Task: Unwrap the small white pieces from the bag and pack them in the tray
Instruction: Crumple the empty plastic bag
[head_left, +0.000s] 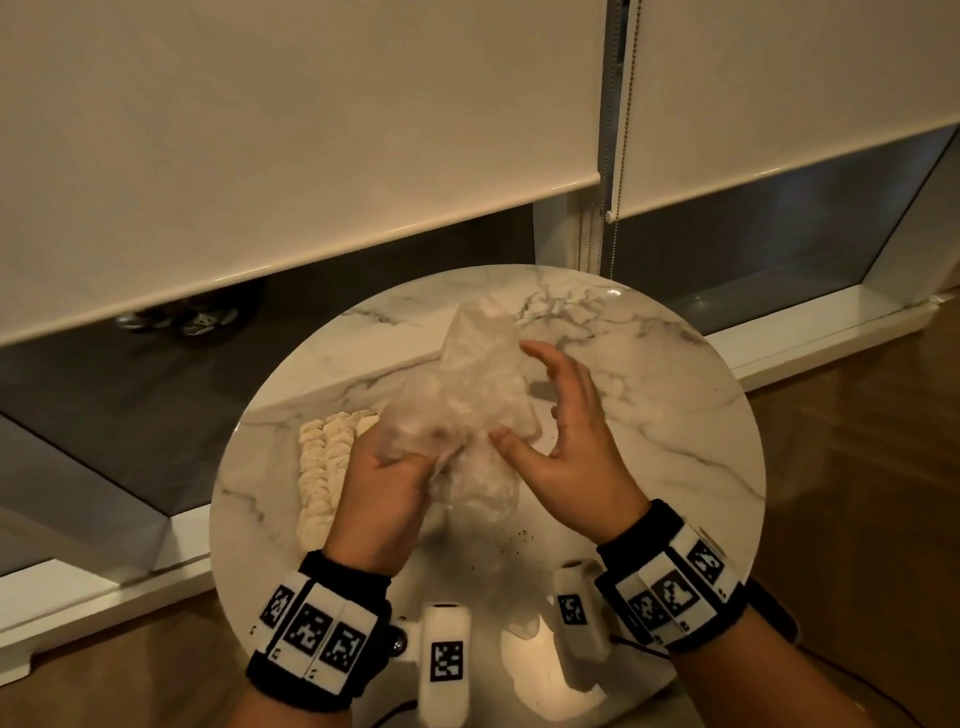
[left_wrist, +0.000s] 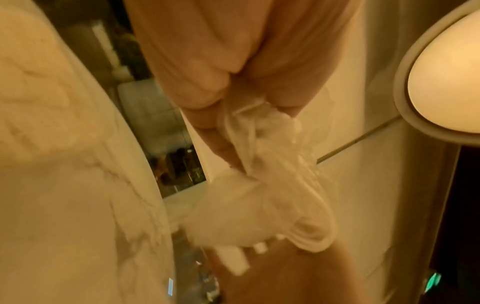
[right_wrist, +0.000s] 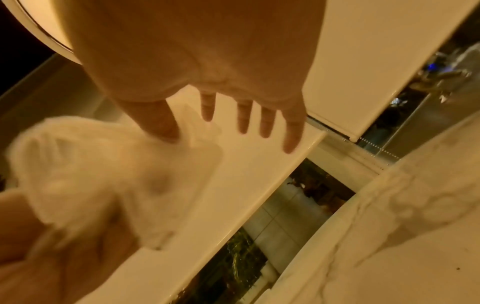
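Observation:
A crumpled clear plastic bag (head_left: 470, 395) stands up over the middle of the round marble table (head_left: 649, 415). My left hand (head_left: 387, 475) grips its lower part in curled fingers; the left wrist view shows the bunched plastic (left_wrist: 272, 164) running out of my left hand's fist. My right hand (head_left: 558, 410) hovers just right of the bag with fingers spread and straight, its thumb (right_wrist: 158, 121) at the plastic (right_wrist: 91, 174). Rows of small white pieces (head_left: 324, 462) lie packed side by side left of my left hand. The tray under them is hard to make out.
The table edge curves close to me, with wooden floor (head_left: 857, 519) on both sides. Roller blinds (head_left: 311, 130) and a low window sill (head_left: 805, 338) stand behind the table. A bead chain (head_left: 618, 156) hangs between the blinds. Dark crumbs (head_left: 519, 538) dot the marble near my right wrist.

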